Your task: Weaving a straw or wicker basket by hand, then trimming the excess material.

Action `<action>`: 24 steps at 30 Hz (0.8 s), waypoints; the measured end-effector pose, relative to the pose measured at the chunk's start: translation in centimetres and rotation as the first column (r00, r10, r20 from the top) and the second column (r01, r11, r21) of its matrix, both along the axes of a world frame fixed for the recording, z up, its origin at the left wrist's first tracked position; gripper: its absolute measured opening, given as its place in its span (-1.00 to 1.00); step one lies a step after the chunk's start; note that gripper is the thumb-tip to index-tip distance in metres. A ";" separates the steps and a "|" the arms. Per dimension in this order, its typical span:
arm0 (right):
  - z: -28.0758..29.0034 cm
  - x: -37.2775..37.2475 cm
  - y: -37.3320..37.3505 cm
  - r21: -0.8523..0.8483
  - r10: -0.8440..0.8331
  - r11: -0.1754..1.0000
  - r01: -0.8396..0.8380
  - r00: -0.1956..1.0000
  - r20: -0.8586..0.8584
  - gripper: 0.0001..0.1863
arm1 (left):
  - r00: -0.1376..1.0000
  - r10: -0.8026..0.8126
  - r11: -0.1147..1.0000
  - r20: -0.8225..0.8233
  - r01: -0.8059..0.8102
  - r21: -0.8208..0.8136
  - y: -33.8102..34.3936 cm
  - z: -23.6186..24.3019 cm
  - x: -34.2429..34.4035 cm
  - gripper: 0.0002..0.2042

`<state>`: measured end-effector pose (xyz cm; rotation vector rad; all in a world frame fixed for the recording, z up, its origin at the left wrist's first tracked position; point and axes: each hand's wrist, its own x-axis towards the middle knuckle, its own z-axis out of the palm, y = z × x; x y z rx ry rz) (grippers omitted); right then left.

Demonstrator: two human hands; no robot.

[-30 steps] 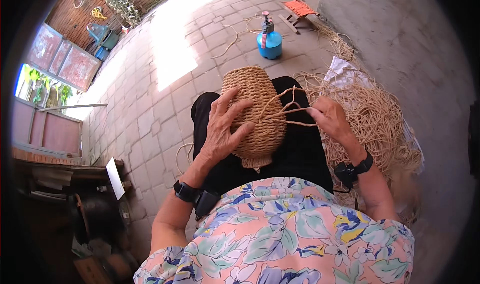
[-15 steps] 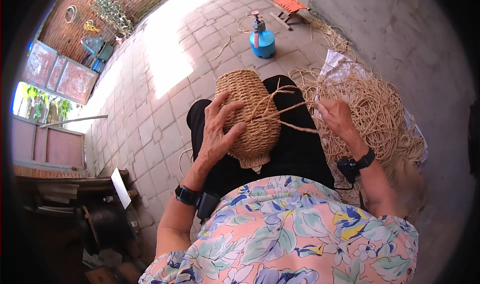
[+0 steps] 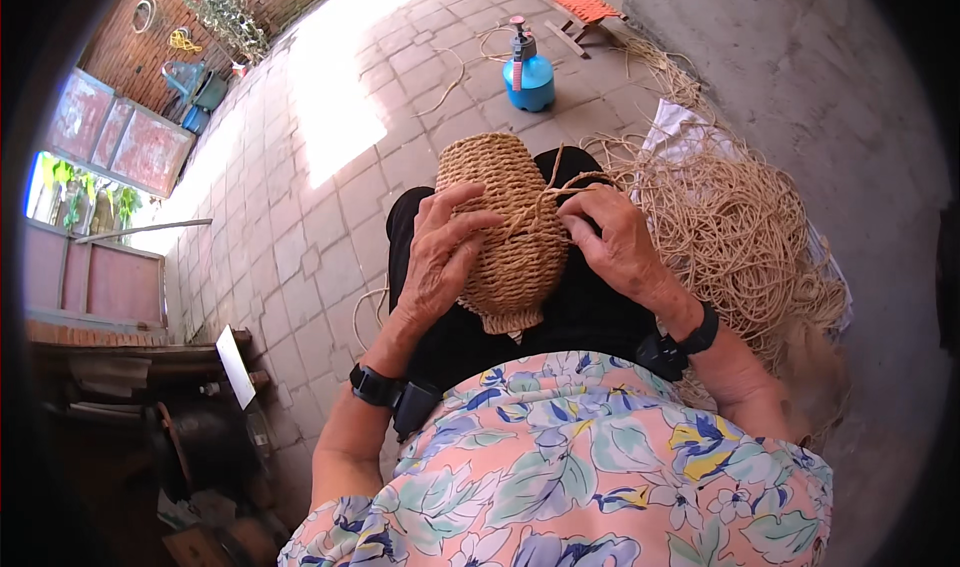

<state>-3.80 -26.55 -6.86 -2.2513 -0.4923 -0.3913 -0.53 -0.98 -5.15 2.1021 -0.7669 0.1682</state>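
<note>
Much of the lap is hidden under the floral blouse (image 3: 600,467) filling the bottom of the frame. To the right of centre, a big tangled heap of straw cord (image 3: 735,232) covers a white cloth whose edge barely shows. The woven basket (image 3: 505,227) lies at centre on the lap; I cannot see inside it. The left hand (image 3: 440,257) cups its side, fingers spread and curled against the weave. The right hand (image 3: 615,237) pinches loose strands at its flank. A blue spray bottle (image 3: 528,75) stands at upper centre.
</note>
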 end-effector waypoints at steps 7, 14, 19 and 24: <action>-0.6 3.0 0.1 -0.171 0.010 0.984 0.045 0.952 0.307 -0.73 | 1.000 -0.003 0.998 -0.028 0.001 -0.058 -0.3 -0.3 0.4 -0.68; -0.7 3.2 -1.0 -0.057 0.100 0.994 -0.090 0.976 0.195 -0.82 | 0.989 0.018 0.994 0.147 -0.035 0.107 -1.7 1.1 -0.5 -0.77; 1.3 2.3 -0.7 -0.036 0.081 0.997 -0.074 0.963 0.255 -0.81 | 0.975 0.013 0.962 0.221 -0.072 0.263 -3.2 1.5 -0.2 -0.77; 1.2 0.5 -1.2 0.062 -0.171 0.985 0.160 0.891 0.420 -0.83 | 0.998 0.016 0.996 0.061 -0.020 0.081 -3.0 0.9 0.6 -0.88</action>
